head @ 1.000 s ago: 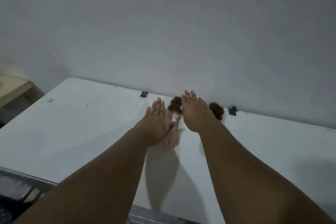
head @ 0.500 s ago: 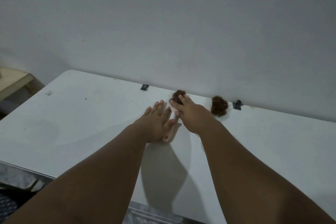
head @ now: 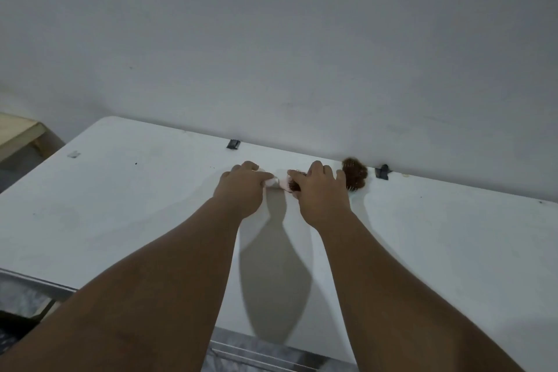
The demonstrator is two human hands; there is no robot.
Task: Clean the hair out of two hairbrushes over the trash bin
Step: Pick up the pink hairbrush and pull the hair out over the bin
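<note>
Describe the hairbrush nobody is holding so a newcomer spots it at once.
Follow the white table to its far edge against the wall. There, between the right hand and a black clip, lies the hairbrush. Unlike the pink brush in the left hand, it lies free, a round clump of brown hair.

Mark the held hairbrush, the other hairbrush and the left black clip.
held hairbrush [head: 277, 183], head view, on its pink handle.
other hairbrush [head: 354, 173], head view, on its hair-filled head.
left black clip [head: 233, 144], head view, on its middle.

We're looking from the head, forward and down, close over the table [head: 120, 205], facing the far wall [head: 271, 39].
</note>
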